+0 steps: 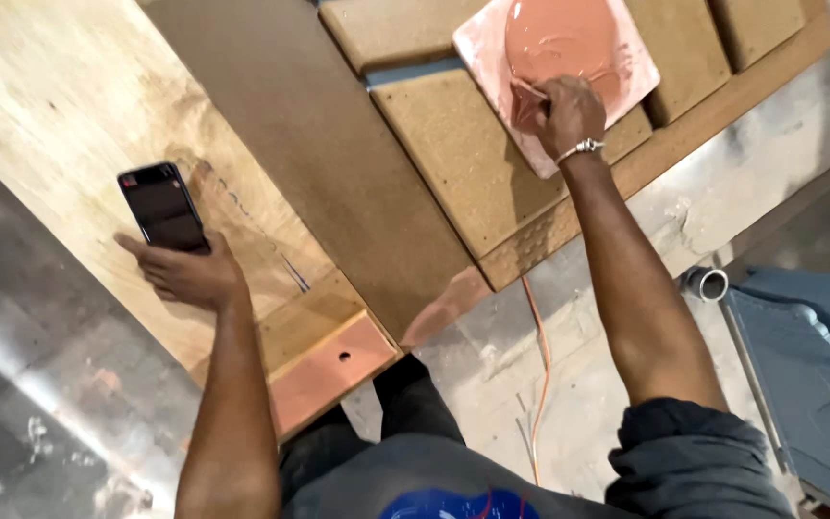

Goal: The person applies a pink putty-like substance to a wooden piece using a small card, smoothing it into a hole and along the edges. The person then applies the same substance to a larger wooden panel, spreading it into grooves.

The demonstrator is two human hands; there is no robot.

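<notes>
One phone (163, 207) sits gripped in left hand (189, 272) fingers; right hand (561, 113) fingers pinch one brush (530, 91) over one pink tile (557, 72).

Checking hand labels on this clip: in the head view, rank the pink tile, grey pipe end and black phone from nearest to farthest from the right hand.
1. Pink tile: under the right hand, which touches it, at the top of the view.
2. Grey pipe end: lower right, beside the forearm.
3. Black phone: far left, held in the left hand.
</notes>
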